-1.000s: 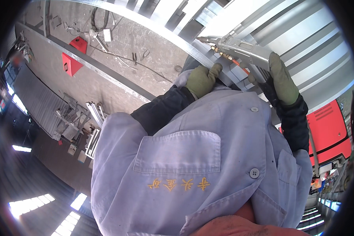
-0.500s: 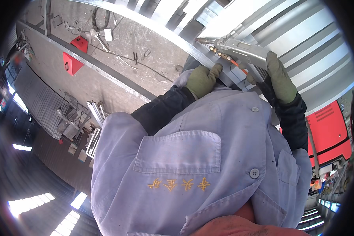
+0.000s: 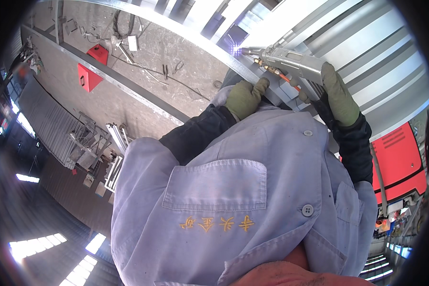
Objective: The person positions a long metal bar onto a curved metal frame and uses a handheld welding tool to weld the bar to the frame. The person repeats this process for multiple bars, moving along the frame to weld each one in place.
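My right hand [image 3: 340, 95], in an olive-green glove, is closed around the grip of a grey welding gun [image 3: 293, 62]. The gun's tip points left, toward the edge of a metal frame [image 3: 224, 53], where a bright violet-white spark [image 3: 236, 49] glows. Brass fittings and an orange hose [image 3: 283, 75] run beneath the gun's body. My left hand [image 3: 244, 98], gloved likewise, is closed at the near edge of the frame, thumb against it; its other fingers are partly hidden. Ribbed silvery metal sheet [image 3: 367, 52] spreads beyond and beneath the gun.
A long metal bar [image 3: 124, 93] crosses at the left, above the concrete floor. Red boxes [image 3: 89, 76], cables and scraps lie on that floor. A large red machine casing [image 3: 398, 159] stands close at my right. Stacked ribbed panels [image 3: 45, 121] are at the far left.
A bright spark has appeared at the welding gun's tip, which was dark before. The gun and both hands have barely moved.
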`<state>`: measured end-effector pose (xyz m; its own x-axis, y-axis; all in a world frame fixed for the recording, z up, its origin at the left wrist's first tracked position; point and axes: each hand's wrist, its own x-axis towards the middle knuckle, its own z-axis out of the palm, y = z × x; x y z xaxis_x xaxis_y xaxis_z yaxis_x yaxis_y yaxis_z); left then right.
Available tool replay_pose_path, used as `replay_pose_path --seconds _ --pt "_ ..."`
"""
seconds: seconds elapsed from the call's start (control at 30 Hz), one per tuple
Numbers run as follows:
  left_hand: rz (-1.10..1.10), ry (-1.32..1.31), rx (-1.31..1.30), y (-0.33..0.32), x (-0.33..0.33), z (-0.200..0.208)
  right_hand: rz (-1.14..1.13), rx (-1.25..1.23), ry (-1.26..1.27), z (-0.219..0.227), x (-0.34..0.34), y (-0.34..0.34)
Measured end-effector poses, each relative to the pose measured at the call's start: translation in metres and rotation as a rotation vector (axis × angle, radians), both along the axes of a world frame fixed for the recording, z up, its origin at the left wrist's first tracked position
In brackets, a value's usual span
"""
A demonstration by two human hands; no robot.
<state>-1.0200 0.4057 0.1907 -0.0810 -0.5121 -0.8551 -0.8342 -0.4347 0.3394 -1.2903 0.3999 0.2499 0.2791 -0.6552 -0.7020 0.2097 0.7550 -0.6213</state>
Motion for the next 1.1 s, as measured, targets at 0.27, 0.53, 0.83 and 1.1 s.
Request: replay_pose_path --seconds 0.27,0.53,0.83,1.1 --pt "-0.013 -0.007 0.003 -0.013 -0.006 0.02 0.002 -0.001 -0.008 -0.007 -0.004 0.005" --pt "-0.004 -0.044 0.021 -0.014 -0.01 0.024 0.045 0.019 0.047 -0.005 -0.006 0.002" --pt "-0.015 -0.039 0.034 -0.014 -0.01 0.024 0.032 0.043 0.006 -0.008 -0.007 0.003" --pt "0.009 -0.044 0.034 -0.015 -0.013 0.027 0.037 -0.024 -0.024 -0.001 -0.006 0.001"
